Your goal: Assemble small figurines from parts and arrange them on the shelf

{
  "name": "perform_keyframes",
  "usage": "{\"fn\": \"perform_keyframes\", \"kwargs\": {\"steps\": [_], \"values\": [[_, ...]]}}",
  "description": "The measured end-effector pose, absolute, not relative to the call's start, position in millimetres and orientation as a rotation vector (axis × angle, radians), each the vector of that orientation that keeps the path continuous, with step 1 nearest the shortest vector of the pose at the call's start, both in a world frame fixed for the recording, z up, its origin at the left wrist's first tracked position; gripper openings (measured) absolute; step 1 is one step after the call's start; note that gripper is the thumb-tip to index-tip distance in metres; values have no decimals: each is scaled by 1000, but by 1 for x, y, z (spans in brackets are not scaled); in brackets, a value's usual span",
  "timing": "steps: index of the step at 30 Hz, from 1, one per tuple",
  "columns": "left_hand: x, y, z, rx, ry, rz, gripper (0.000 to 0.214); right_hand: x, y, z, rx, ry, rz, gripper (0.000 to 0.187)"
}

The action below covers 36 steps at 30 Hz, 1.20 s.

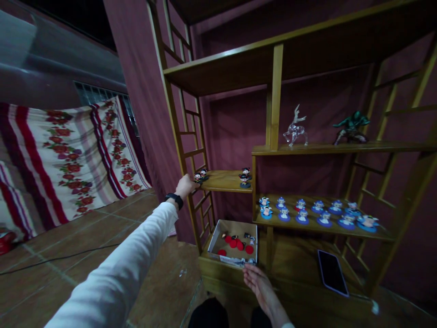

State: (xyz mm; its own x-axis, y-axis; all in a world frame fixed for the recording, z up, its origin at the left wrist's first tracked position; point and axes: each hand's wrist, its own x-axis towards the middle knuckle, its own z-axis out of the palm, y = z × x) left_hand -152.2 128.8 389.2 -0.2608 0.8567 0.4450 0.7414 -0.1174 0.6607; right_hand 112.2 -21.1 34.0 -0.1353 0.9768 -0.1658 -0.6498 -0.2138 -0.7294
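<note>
My left hand (187, 187), with a black band (175, 199) on its wrist, reaches to the left end of the small middle shelf (223, 180). Its fingertips close on a small black-haired figurine (197, 177) at the shelf's front corner. Right behind that stands a similar figurine (204, 173). Two more of this kind, a front one (244, 181) and a rear one (246, 171), stand at the shelf's right end. Below, my right hand (257, 282) has its fingers stretched out and holds nothing. It is just in front of an open cardboard box (215, 240) containing red discs (233, 243) and small figures.
Two rows of blue-based figurines (302, 216) fill the lower right shelf (380, 232). Higher up stand a clear centaur-like figure (296, 132) and a dark green figure (353, 126). A phone (332, 272) lies on the bottom board. Wooden lattice sides frame the shelves.
</note>
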Motion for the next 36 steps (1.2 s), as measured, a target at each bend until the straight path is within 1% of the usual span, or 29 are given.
{"fn": "perform_keyframes", "kwargs": {"steps": [6,15,17,19,21,24,27,30,33,36], "values": [[-141,122,394,1755,2211,1142,40,113,-19,34,-762,-573,1656,48],[-145,121,383,1824,2347,1133,47,115,-29,43,-760,-604,1524,46],[-144,120,383,1808,2390,1104,46,112,-28,45,-806,-591,1465,47],[-143,120,383,1797,2421,1076,46,104,-25,59,-881,-602,1423,49],[-142,119,383,1789,2443,1053,45,92,-19,90,-927,-691,1387,48],[-141,117,382,1792,2462,1043,45,71,-3,171,-764,-1033,1273,39],[-142,114,381,1805,2465,1044,46,49,27,268,-649,-1354,1041,28],[-142,112,380,1829,2459,1047,46,28,75,342,-631,-1551,762,25],[-142,111,379,1842,2458,1060,47,9,131,377,-856,-1708,413,30],[-141,112,380,1835,2460,1055,49,-6,177,382,-1096,-1848,322,32]]}}
